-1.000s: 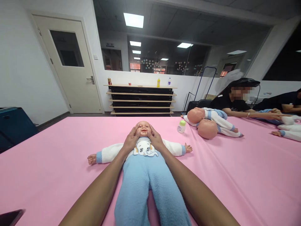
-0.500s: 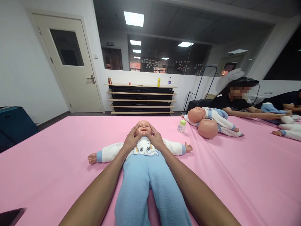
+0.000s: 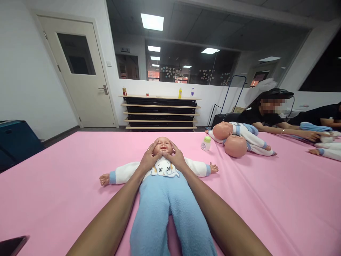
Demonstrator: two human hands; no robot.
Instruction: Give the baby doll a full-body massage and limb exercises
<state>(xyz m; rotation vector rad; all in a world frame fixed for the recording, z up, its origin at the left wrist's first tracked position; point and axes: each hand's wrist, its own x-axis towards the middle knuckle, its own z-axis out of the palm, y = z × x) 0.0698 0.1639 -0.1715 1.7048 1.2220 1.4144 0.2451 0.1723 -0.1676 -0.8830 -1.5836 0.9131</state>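
Note:
A baby doll (image 3: pixel 165 199) lies on its back on the pink table cover, arms spread, dressed in a white top with an elephant face and light-blue legs. My left hand (image 3: pixel 149 156) cups one side of the doll's head, its fingers along the cheek. On the other side my right hand (image 3: pixel 176 155) cups it likewise. Both thumbs meet at the chin, below the doll's mouth. Part of the doll's head and neck is hidden behind my hands.
A small bottle with a green cap (image 3: pixel 206 143) stands right of the doll. Two more dolls (image 3: pixel 236 146) lie beyond it. A co-worker (image 3: pixel 266 113) handles another doll at the far right. A dark phone-like object (image 3: pixel 12 245) lies at the near left of the pink cover (image 3: pixel 66 199).
My thumbs have moved inward and now meet at the doll's chin. The co-worker's hands have shifted slightly at the right. The doll has stayed in place.

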